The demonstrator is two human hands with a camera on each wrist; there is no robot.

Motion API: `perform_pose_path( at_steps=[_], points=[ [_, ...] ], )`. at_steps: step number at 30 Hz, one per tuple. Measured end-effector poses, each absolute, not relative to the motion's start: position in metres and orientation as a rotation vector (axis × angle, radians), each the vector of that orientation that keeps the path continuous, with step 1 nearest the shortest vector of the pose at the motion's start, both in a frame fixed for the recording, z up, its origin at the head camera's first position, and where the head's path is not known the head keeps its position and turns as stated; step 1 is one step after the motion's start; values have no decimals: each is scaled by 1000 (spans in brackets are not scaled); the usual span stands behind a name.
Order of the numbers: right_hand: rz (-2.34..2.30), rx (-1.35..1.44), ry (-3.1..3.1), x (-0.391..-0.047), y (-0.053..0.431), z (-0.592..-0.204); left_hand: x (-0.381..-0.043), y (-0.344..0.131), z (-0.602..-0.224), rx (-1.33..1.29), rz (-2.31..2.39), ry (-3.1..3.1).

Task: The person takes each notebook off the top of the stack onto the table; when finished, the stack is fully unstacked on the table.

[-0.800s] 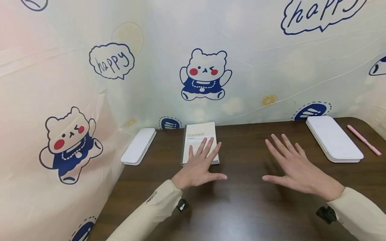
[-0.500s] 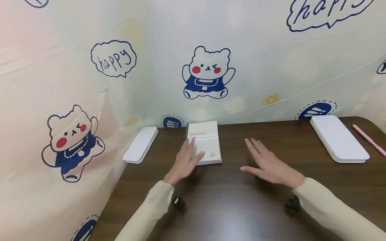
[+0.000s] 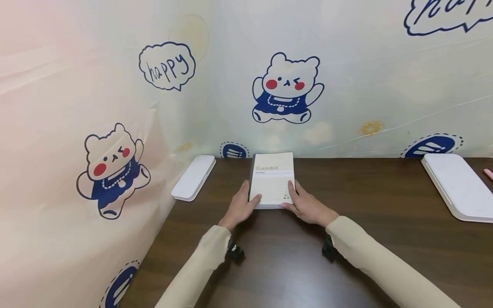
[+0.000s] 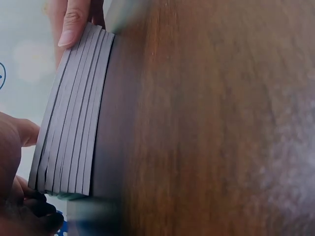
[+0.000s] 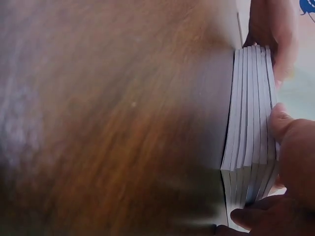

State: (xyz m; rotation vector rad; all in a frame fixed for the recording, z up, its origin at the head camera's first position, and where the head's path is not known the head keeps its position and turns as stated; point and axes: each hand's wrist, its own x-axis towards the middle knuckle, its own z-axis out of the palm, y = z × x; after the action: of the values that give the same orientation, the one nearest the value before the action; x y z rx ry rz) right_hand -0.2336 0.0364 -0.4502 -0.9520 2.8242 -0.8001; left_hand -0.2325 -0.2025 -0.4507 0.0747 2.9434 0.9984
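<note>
Notebooks (image 3: 272, 182) gripped at both sides by left hand (image 3: 239, 208) and right hand (image 3: 309, 208), grabbing stage imo, next probably wants even pressure.

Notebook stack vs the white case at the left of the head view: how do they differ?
The notebook stack is several thin books piled together; the white case looks like one body.
The stack has square corners and a printed cover; the case has rounded corners and no print I can make out.
The left hand and right hand hold the stack; neither touches the case.
Shared: both are pale on top and oblong.
</note>
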Motion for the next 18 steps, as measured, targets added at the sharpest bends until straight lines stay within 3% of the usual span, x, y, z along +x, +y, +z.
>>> perform_pose_path(
  at_steps=[18],
  points=[
    [-808,-894,2815,-234,40,-448,-236,-168,-411,-43,1430,2932]
  ],
)
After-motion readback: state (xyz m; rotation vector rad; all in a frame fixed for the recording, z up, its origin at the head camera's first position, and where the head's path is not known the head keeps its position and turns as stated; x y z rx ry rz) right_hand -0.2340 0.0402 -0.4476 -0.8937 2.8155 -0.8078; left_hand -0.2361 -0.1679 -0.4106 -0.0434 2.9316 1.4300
